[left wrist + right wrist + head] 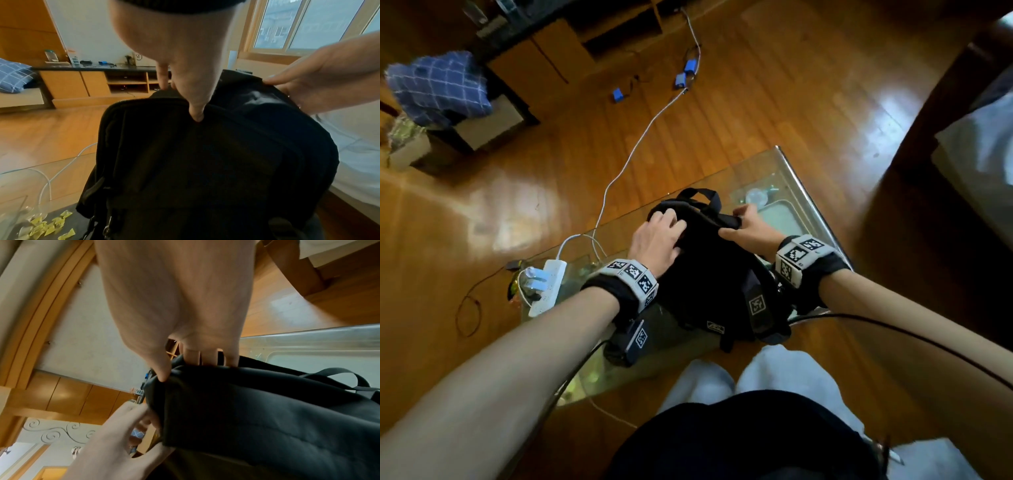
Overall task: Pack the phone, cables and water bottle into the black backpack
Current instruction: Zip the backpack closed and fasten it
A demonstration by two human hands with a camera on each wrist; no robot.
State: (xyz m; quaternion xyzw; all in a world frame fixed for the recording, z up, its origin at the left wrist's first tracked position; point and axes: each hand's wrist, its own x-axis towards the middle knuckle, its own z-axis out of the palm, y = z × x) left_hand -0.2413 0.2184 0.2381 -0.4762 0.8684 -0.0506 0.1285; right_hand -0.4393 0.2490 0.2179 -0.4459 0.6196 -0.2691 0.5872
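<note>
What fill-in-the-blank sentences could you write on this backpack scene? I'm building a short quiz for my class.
1. Both hands hold the ____ backpack.
2. The backpack stands on a ____ table.
3. The white power strip lies beside the person's ____ hand.
4. The right hand grips the backpack's ____ edge.

Missing words: black; glass; left; top
</note>
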